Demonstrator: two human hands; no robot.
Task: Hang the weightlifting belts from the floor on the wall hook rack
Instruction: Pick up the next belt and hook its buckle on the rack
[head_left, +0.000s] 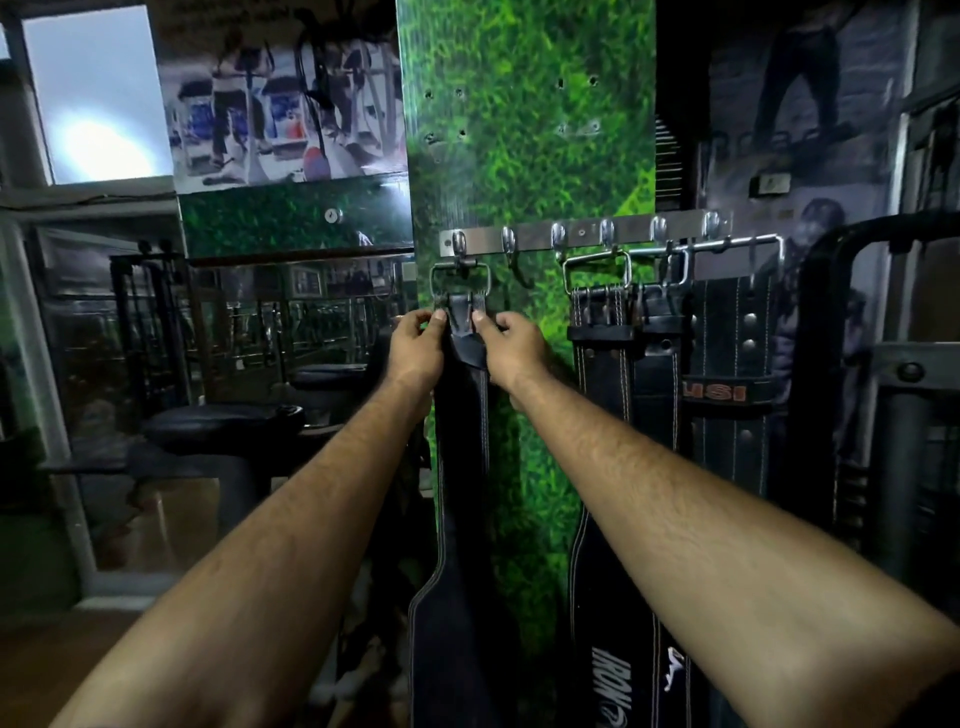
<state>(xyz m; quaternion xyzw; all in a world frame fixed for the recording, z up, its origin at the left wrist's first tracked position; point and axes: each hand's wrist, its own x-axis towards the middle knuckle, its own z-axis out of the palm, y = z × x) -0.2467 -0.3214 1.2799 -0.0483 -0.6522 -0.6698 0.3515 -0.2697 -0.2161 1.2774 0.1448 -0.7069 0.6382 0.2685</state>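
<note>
A black belt (460, 467) is being held just under its buckle (460, 283) by the left hand (415, 348) and right hand (511, 348), fingers pinching it. It is hanging lengthwise down from the hook rack (582, 234), buckle uppermost. "IRON" is being shown on a neighbouring belt (613, 519).

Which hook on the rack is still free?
The second hook from the left on the hook rack. The leftmost hook carries the buckle of the belt both hands hold; hooks further right carry belts too.
</note>
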